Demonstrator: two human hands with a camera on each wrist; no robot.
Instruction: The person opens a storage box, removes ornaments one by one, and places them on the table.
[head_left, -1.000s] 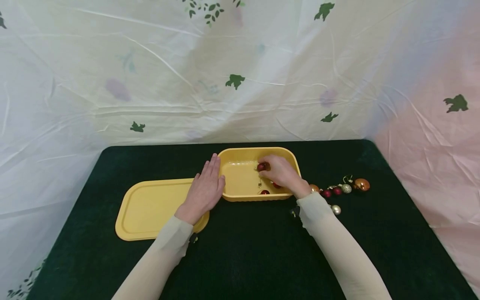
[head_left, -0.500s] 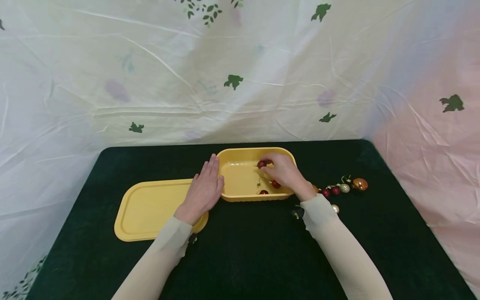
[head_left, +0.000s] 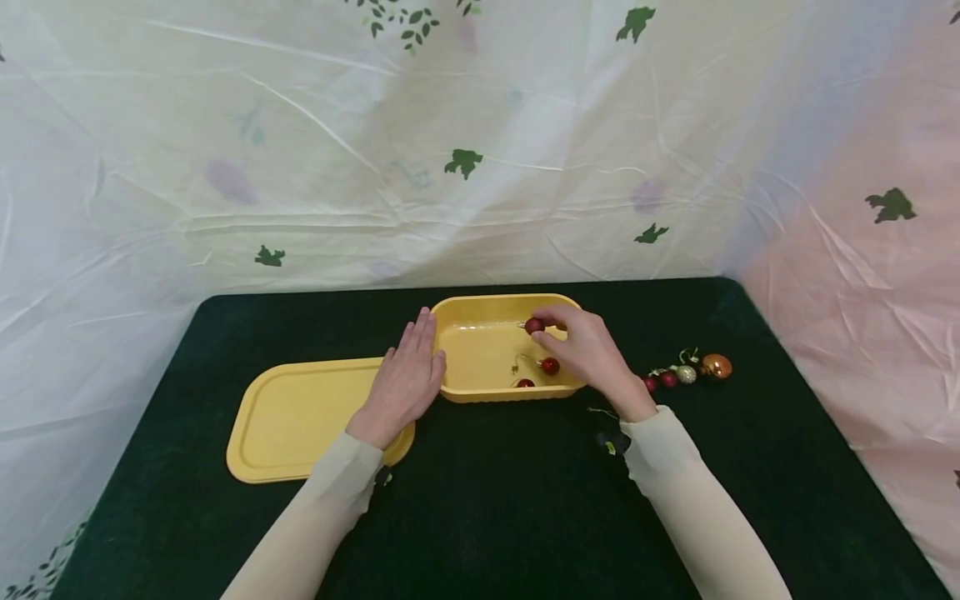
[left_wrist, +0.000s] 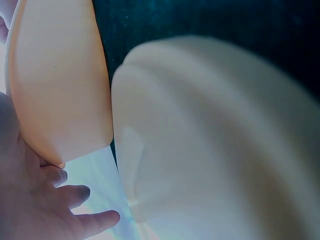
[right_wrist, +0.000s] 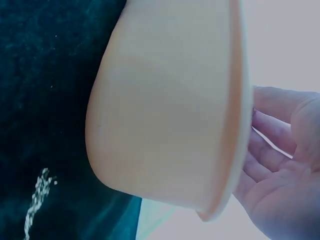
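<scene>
My right hand (head_left: 592,354) is over the right part of a yellow plastic box (head_left: 510,395), pinching a small dark red bauble (head_left: 534,325) between thumb and fingers. Below it in the box lie a red bauble (head_left: 550,366) with a hanging loop and another red bauble (head_left: 525,383) by the near wall. My left hand (head_left: 405,379) lies with straight fingers along the box's left side, above the corner of the yellow lid (head_left: 300,417). In the right wrist view, the box wall (right_wrist: 165,110) hides the bauble and part of the right hand's fingers.
Right of the box, a row of baubles lies on the dark green cloth (head_left: 480,500): small dark red baubles (head_left: 668,379), a glittery silver bauble (head_left: 686,374) and a larger copper bauble (head_left: 717,366). A patterned white curtain (head_left: 337,167) hangs behind the table.
My right hand has shifted right and slightly back within the box, carrying the pinched bauble. The red bauble beneath it shows more fully. My left hand stays against the box.
</scene>
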